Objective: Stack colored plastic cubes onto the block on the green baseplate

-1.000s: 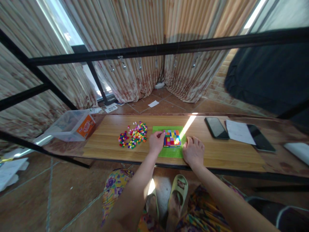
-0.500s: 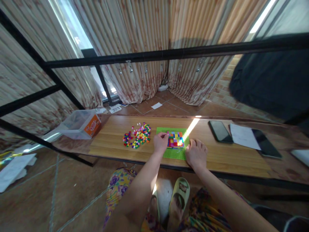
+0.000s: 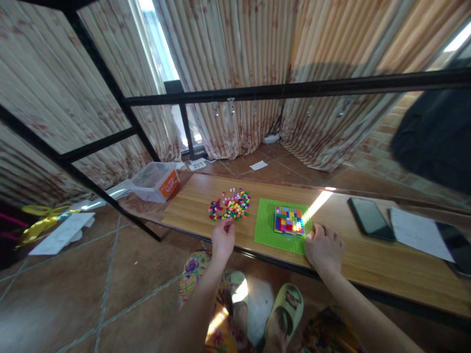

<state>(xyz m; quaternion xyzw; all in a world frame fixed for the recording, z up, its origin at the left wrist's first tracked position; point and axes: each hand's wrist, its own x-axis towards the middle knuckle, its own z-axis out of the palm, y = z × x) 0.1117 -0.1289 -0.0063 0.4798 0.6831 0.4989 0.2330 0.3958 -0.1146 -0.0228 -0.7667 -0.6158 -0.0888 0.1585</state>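
My left hand [image 3: 223,240] is at the near edge of a loose pile of small coloured building bricks [image 3: 239,205]. Its thumb and fingertips are closed together; whatever may be between them is too small to make out. To the right lies a green baseplate [image 3: 265,230], and a low rectangular block of multicoloured bricks [image 3: 289,220] stands on it, lit partly by a strip of sun. My right hand [image 3: 324,249] rests on the plate's right edge and the table, its fingers lying somewhat apart and holding nothing visible.
On the wooden table [image 3: 198,196], a phone [image 3: 371,218], a white paper [image 3: 419,233] and another dark device [image 3: 456,245] lie to the right. A clear plastic box [image 3: 150,184] with an orange label stands at the left end. A black metal bar [image 3: 257,92] runs beyond the table.
My left hand has moved away from the brick block, leftward to the loose pile. The right hand stays by the plate's right edge. The whole view has shifted and tilted.
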